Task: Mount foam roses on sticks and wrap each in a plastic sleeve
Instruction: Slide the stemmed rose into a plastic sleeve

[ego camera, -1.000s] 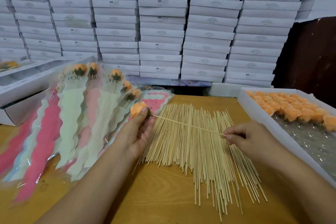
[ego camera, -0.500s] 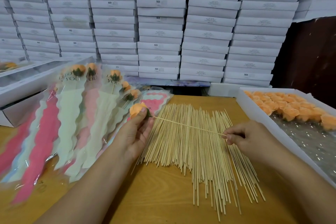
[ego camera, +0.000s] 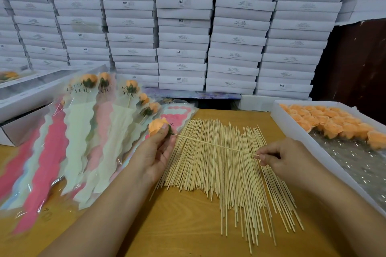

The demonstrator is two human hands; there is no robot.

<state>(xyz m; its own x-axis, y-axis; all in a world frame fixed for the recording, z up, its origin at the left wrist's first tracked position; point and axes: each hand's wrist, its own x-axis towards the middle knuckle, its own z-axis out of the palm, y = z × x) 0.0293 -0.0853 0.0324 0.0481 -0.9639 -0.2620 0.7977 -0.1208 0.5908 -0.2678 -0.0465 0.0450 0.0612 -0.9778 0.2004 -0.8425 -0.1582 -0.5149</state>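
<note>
My left hand (ego camera: 155,153) grips an orange foam rose (ego camera: 156,126) with a green base, held just above the table. A thin wooden stick (ego camera: 215,145) runs from the rose's base to the right, where my right hand (ego camera: 282,157) pinches its far end. Beneath both hands lies a wide pile of loose sticks (ego camera: 225,175). To the left, several wrapped roses in plastic sleeves (ego camera: 79,142), pink and pale green, lie fanned out. A white tray (ego camera: 292,129) at the right holds several loose orange roses (ego camera: 334,123).
Stacks of white flat boxes (ego camera: 183,33) form a wall behind the wooden table (ego camera: 183,231). Open white boxes (ego camera: 25,98) sit at the far left. A dark wooden panel (ego camera: 359,58) stands at the back right.
Both hands hold the same grip on the rose and the stick; only a slight shift of the view.
</note>
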